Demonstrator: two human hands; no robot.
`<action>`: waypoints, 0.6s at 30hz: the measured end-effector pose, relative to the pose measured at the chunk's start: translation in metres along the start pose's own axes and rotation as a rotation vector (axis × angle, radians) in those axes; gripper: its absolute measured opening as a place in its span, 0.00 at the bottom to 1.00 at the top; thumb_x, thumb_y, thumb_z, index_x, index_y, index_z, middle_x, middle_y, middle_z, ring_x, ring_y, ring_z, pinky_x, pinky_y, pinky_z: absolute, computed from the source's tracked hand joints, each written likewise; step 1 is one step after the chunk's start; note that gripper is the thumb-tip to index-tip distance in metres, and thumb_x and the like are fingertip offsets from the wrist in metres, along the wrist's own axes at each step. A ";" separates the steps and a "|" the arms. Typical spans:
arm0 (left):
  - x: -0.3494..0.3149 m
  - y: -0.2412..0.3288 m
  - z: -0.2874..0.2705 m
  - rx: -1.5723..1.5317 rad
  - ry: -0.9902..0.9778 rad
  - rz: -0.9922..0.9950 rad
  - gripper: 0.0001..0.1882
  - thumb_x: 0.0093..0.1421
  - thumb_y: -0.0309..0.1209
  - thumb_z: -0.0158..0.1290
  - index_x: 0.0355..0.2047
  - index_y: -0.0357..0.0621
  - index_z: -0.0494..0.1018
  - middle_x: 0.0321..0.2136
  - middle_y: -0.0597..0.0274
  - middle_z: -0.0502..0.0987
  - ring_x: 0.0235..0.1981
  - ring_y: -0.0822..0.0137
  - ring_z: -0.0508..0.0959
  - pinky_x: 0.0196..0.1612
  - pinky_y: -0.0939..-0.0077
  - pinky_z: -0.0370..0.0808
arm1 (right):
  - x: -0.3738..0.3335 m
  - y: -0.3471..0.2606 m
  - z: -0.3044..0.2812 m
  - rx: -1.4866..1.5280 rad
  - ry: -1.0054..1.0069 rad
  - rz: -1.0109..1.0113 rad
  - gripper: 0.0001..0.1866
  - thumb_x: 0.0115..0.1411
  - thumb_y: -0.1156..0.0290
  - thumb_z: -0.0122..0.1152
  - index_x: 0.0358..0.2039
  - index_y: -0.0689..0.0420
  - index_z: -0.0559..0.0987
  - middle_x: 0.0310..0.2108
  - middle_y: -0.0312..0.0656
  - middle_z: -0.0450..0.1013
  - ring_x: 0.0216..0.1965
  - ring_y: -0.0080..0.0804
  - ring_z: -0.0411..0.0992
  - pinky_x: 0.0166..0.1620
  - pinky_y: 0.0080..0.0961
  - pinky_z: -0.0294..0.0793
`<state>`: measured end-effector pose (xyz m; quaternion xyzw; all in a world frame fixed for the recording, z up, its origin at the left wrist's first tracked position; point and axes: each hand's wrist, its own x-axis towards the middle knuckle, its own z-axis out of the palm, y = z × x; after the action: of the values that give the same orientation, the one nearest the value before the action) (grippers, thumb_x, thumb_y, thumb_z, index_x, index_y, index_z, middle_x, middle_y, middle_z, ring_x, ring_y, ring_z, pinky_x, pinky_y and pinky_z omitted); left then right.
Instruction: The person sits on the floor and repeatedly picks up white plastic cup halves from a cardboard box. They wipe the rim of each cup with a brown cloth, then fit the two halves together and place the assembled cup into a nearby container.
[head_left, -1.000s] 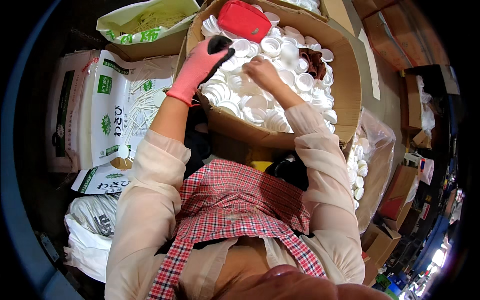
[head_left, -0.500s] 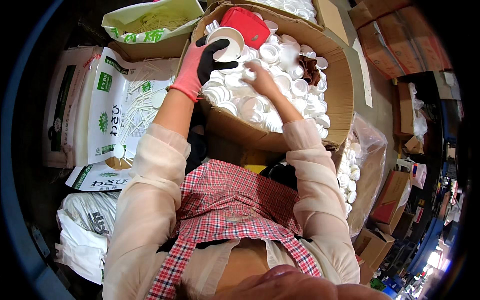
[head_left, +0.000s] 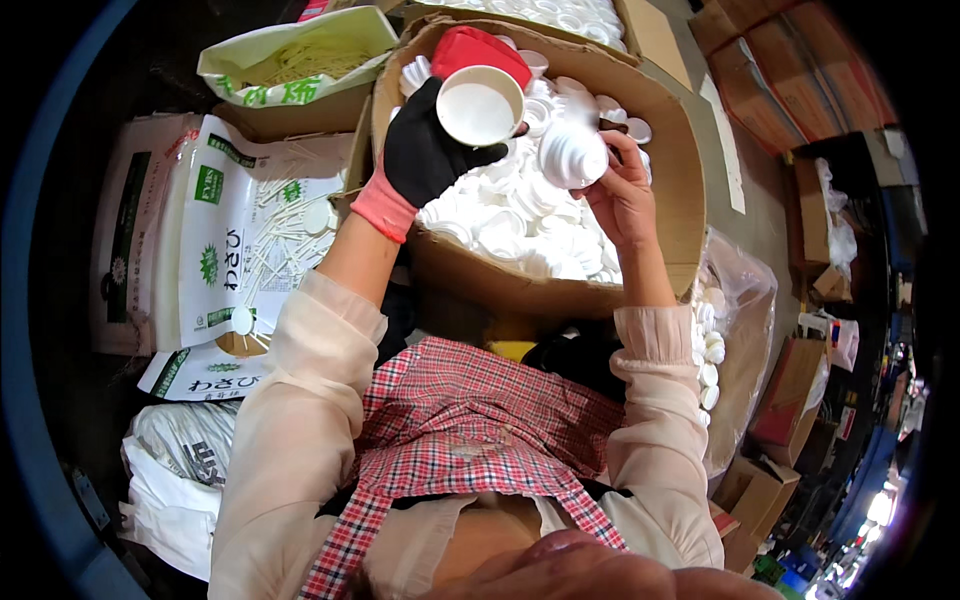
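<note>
My left hand [head_left: 437,145], in a black and pink work glove, is closed around a white round tub [head_left: 480,108] with its open mouth facing up. Bare fingers of my right hand [head_left: 622,195] pinch a white ridged, swirl-shaped plastic piece [head_left: 573,155]. Both hands are over a large cardboard box [head_left: 680,170] heaped with white plastic caps and lids [head_left: 510,210]. At the box's far left corner, behind the tub, lies a red pouch-like thing [head_left: 480,52].
Left of the box, white sticks with round heads [head_left: 280,220] lie on a printed white sack [head_left: 215,215]. Beyond them stands an open bag of pale sticks [head_left: 310,65]. A clear plastic bag [head_left: 745,300] by more white caps is at right; stacked cartons [head_left: 800,75] stand far right.
My right hand has moved right and come up out of the caps with the ridged white piece. My left hand has turned and shifted slightly right with the tub.
</note>
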<state>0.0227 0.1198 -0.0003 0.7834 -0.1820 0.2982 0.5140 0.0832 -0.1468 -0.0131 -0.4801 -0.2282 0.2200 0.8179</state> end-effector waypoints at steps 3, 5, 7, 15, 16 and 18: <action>-0.002 0.015 0.018 0.363 -0.031 0.133 0.28 0.43 0.41 0.68 0.43 0.41 0.75 0.40 0.56 0.78 0.41 0.57 0.78 0.44 0.68 0.75 | -0.018 -0.018 0.030 0.124 0.128 0.071 0.24 0.62 0.67 0.55 0.59 0.52 0.64 0.53 0.41 0.66 0.51 0.34 0.68 0.42 0.35 0.76; -0.005 0.025 0.034 0.276 -0.061 0.115 0.32 0.40 0.41 0.70 0.45 0.40 0.73 0.40 0.56 0.76 0.41 0.57 0.77 0.44 0.69 0.74 | -0.034 -0.015 0.042 -0.082 0.119 0.087 0.33 0.54 0.68 0.66 0.59 0.53 0.64 0.50 0.38 0.67 0.47 0.29 0.69 0.46 0.28 0.74; -0.010 0.025 0.048 0.101 -0.069 0.098 0.34 0.41 0.38 0.70 0.48 0.39 0.70 0.42 0.56 0.75 0.40 0.58 0.77 0.43 0.69 0.75 | -0.043 -0.013 0.042 -0.367 0.177 0.068 0.41 0.44 0.71 0.76 0.58 0.53 0.65 0.49 0.36 0.65 0.42 0.26 0.70 0.46 0.21 0.71; 0.005 0.043 0.060 -1.001 -0.047 -0.780 0.23 0.66 0.45 0.46 0.46 0.34 0.71 0.32 0.53 0.78 0.25 0.65 0.78 0.28 0.78 0.75 | -0.079 -0.063 0.025 -1.463 -0.169 -0.390 0.33 0.37 0.81 0.70 0.49 0.55 0.73 0.60 0.42 0.63 0.59 0.45 0.64 0.55 0.35 0.71; 0.003 0.041 0.063 -0.943 -0.112 -0.799 0.24 0.66 0.47 0.46 0.46 0.34 0.70 0.33 0.54 0.77 0.27 0.64 0.79 0.27 0.77 0.75 | -0.080 -0.060 0.025 -1.540 -0.212 -0.413 0.33 0.37 0.81 0.69 0.49 0.55 0.73 0.60 0.41 0.63 0.59 0.45 0.64 0.55 0.34 0.71; 0.000 0.038 0.068 -0.825 -0.244 -0.833 0.26 0.66 0.49 0.44 0.46 0.35 0.70 0.34 0.55 0.76 0.31 0.63 0.80 0.26 0.76 0.76 | -0.079 -0.053 0.022 -1.692 -0.299 -0.457 0.33 0.36 0.83 0.67 0.48 0.55 0.74 0.60 0.41 0.63 0.59 0.44 0.64 0.55 0.33 0.71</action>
<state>0.0193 0.0420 0.0068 0.5530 -0.0181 -0.1158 0.8249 0.0143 -0.2009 0.0308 -0.8327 -0.5090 -0.1305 0.1747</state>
